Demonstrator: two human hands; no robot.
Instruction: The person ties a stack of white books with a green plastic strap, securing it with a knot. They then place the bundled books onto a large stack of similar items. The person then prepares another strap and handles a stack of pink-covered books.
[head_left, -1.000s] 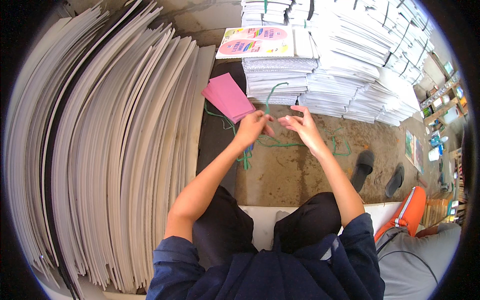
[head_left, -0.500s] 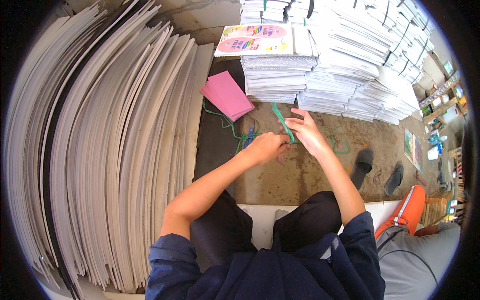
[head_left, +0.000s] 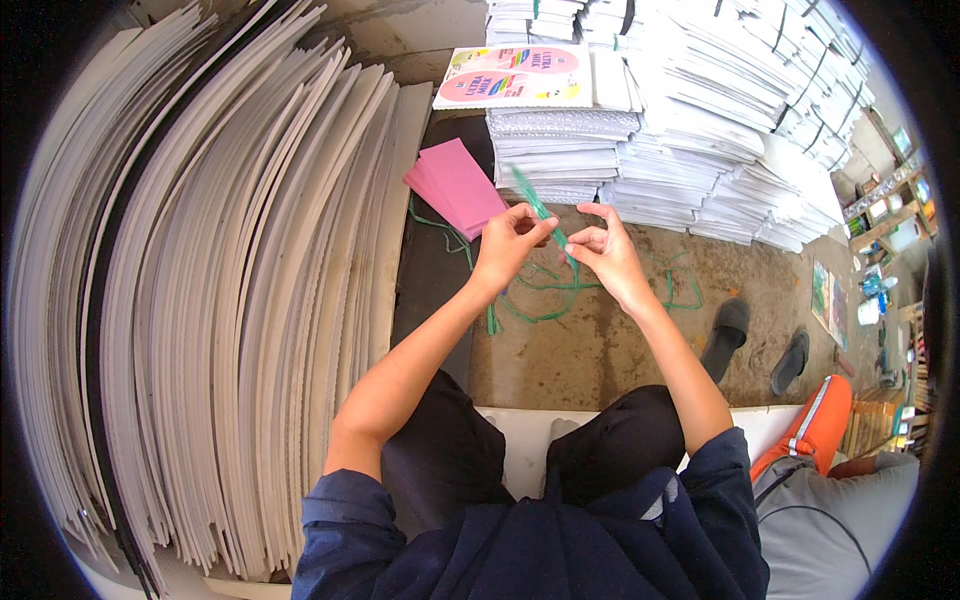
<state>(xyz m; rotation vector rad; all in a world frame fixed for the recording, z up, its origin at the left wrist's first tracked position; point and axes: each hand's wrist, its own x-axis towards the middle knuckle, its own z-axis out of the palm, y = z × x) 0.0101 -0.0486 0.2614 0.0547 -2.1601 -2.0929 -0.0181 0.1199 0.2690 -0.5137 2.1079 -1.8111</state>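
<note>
Between my hands runs a green plastic strip [head_left: 530, 193], its upper end sticking up past the fingers and blurred. My left hand [head_left: 508, 248] pinches it from the left. On the other side my right hand [head_left: 612, 262] pinches it lower down between thumb and index finger, with the other fingers raised. Below, a loop of the strip hangs toward the floor, where more green strands lie. Just left of my left hand, a small fanned pile of pink cards [head_left: 455, 188] rests on a dark surface.
Tall pale sheets [head_left: 230, 300] stand on edge along the left. Stacked white sheets [head_left: 560, 150] rise ahead, with a printed card [head_left: 515, 75] on top. Two dark slippers [head_left: 728, 335] lie on the floor [head_left: 540, 365] to the right. Another person in orange and grey [head_left: 820, 480] sits at right.
My left hand has moved up and now pinches the green strip beside the right hand. The strip has tilted to the left, and its lower part now hangs in a loop.
</note>
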